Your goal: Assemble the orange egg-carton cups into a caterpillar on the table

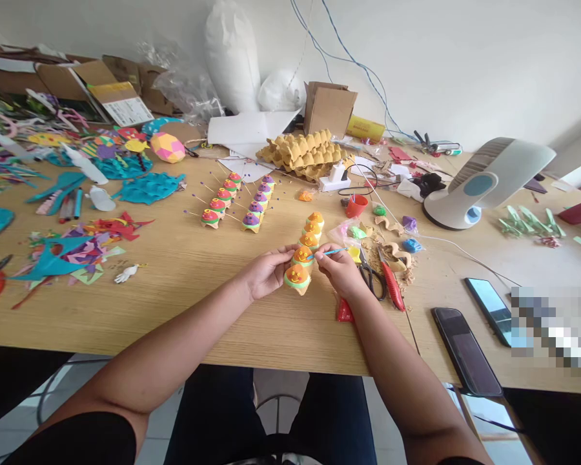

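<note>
An orange egg-carton caterpillar [297, 274] with green bands and small smiling faces lies in a row pointing away from me. My left hand [271, 271] grips its left side near the second bump from the front. In my right hand [339, 266] is a thin blue stick [330, 251], pinched between the fingers, its tip at the face on that same bump. Two finished-looking caterpillars stand behind to the left, one pink and red [217, 206], one purple [256, 208], both with thin pins sticking out sideways.
Black-handled scissors [372, 278], a red cutter [391, 279] and carton scraps lie right of my right hand. Farther right are a white fan [479, 184] and two phones [466, 349]. Stacked egg cartons [305, 155] stand behind; paper scraps [77, 252] spread at left.
</note>
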Tool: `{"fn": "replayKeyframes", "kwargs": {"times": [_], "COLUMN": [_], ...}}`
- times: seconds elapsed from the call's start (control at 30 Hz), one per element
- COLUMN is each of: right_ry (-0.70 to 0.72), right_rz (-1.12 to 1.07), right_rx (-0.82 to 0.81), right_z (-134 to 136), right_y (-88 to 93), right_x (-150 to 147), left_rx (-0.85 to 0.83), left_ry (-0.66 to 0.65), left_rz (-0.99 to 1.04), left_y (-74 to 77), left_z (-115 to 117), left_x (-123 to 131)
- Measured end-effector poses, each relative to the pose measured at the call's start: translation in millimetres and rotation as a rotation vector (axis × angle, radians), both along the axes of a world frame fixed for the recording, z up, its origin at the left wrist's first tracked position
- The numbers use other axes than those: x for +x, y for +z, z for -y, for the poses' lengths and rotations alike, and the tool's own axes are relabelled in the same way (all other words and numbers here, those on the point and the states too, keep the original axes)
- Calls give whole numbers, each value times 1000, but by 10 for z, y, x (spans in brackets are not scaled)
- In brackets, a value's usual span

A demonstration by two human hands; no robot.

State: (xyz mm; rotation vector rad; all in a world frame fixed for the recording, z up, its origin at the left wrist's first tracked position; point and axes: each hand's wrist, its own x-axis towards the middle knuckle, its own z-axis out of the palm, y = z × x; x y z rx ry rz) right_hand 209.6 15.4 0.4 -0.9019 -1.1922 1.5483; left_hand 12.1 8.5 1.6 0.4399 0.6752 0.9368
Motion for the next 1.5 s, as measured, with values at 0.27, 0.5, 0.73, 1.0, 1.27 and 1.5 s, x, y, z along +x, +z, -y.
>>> {"fn": "replayKeyframes", "kwargs": {"times": [0.27, 0.5, 0.73, 1.0, 1.27, 1.5], "right_ry": [9, -19, -58, -11, 4, -38], "right_rz": [-18, 35, 88, -30, -18, -169], "right_rx": [18, 61, 87, -4, 9, -14], "right_z": [11, 12, 29, 11, 17, 0], "right_y": [15, 15, 54, 17, 20, 52], "right_x": [6, -3, -23, 5, -17, 4], "left_rx": [-5, -7, 0, 25, 10, 17], "left_ry": [2, 9, 3, -32, -19, -20], "left_rz": [13, -3, -4, -3, -12, 9], "left_y": [16, 44, 39, 35, 48, 16], "left_z": [5, 15, 14, 13, 26, 12], "left_x": [-1, 12, 13, 5, 15, 3]}}
